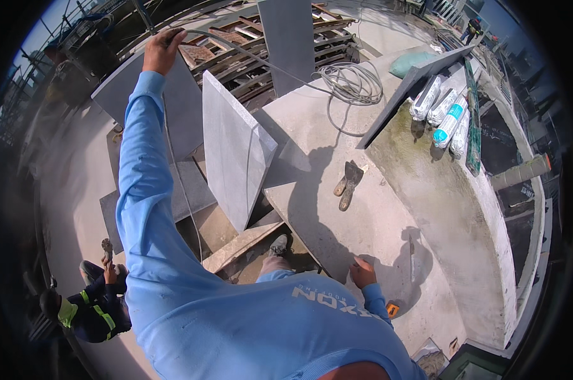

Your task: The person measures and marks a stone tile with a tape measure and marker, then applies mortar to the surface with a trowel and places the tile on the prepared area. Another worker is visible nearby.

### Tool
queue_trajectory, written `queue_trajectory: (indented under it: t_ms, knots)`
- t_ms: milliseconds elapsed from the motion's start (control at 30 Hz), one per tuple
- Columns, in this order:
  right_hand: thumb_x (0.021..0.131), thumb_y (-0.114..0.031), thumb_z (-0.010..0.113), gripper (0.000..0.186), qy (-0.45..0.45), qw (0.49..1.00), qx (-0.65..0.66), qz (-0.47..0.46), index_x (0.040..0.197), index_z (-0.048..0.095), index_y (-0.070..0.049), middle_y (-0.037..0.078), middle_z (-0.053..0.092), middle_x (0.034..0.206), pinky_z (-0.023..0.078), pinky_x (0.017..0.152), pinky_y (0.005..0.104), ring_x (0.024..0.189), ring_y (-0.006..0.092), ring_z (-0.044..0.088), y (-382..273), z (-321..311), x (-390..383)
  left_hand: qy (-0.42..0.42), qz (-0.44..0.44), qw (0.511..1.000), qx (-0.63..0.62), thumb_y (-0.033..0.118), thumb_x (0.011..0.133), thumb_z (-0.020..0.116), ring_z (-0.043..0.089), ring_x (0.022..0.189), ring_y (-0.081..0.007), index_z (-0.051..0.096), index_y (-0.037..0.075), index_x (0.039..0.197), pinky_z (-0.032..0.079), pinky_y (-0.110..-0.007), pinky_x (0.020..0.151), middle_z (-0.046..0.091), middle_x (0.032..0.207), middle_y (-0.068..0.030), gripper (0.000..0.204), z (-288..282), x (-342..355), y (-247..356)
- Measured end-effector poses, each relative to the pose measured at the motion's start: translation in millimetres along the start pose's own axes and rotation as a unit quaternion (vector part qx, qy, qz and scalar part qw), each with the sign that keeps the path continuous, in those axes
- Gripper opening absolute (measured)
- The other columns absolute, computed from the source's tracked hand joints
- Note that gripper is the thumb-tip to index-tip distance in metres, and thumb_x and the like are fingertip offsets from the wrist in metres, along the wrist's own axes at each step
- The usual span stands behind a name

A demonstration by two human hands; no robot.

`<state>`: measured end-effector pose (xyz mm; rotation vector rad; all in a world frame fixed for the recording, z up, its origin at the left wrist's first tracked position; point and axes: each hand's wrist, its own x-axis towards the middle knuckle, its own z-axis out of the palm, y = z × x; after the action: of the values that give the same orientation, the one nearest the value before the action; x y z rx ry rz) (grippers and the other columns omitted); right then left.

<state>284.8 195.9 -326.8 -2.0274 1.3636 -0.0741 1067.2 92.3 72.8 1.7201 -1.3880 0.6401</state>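
My left hand (161, 52) is raised at the upper left, its fingers closed around a grey cable (272, 66). From there the cable runs right to a loose coil (357, 83) on the pale concrete ledge (388, 212). Low over that ledge is my right hand (363, 273), its fingers curled; what they hold, if anything, is hidden. An orange and black tape measure (393, 309) lies close to my right sleeve. Farther up the ledge are two dirty scrapers (350, 180). A thin pale tool (412, 258) rests right of my right hand.
Grey stone slabs (232, 149) stand tilted left of the ledge, another slab (287, 44) behind. A board (242, 247) crosses the gap by my shoe (278, 246). Foil sealant packs (450, 123) and a green level (472, 123) lie right. A co-worker (96, 310) crouches lower left.
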Motion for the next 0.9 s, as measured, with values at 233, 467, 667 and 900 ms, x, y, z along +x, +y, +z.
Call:
queue_trajectory:
  t_ms: [233, 467, 667, 900]
  knots:
    - [0.087, -0.021, 0.069, 0.038, 0.014, 0.999, 0.045, 0.026, 0.119, 0.066, -0.001, 0.019, 0.072, 0.097, 0.057, 0.075, 0.0406, 0.08, 0.0341, 0.071, -51.3, 8.6, 23.7, 0.09, -0.351, 0.898, 0.248, 0.041, 0.095, 0.064, 0.052, 0.128, -0.031, 0.057, 0.018, 0.138, 0.044, -0.046, 0.104, 0.052, 0.142, -0.0101, 0.05, 94.9, -3.0, -117.7]
    - [0.088, -0.016, 0.069, 0.035, 0.007, 0.997, 0.076, 0.01, 0.118, 0.066, 0.0, 0.018, 0.072, 0.095, 0.056, 0.071, 0.0406, 0.078, 0.0324, 0.071, -119.4, 18.4, 52.0, -0.035, -0.21, 0.969, -0.122, 0.039, 0.09, 0.069, 0.058, 0.118, -0.0302, 0.078, 0.009, 0.101, 0.04, -0.043, 0.105, 0.067, 0.121, -0.0109, 0.034, 209.9, -237.5, -13.9]
    - [0.088, -0.017, 0.068, 0.039, -0.073, 0.997, 0.005, -0.036, 0.123, 0.064, 0.001, 0.022, 0.071, 0.1, 0.056, 0.076, 0.0412, 0.083, 0.0345, 0.071, -124.4, 22.3, 70.6, -0.209, -0.067, 0.961, -0.169, 0.042, 0.09, 0.068, 0.061, 0.11, -0.027, 0.076, 0.007, 0.102, 0.035, -0.047, 0.111, 0.072, 0.105, -0.0109, 0.038, 221.4, -226.8, 77.0]
    - [0.091, -0.023, 0.064, 0.044, 0.019, 0.998, 0.059, 0.002, 0.128, 0.062, 0.001, 0.026, 0.071, 0.105, 0.055, 0.084, 0.0407, 0.094, 0.0356, 0.071, -136.1, -2.5, 88.3, -0.097, -0.07, 0.973, -0.196, 0.035, 0.091, 0.066, 0.064, 0.074, -0.0287, 0.078, 0.007, 0.091, 0.041, -0.044, 0.103, 0.068, 0.068, -0.0107, 0.03, 234.4, -246.6, 86.4]
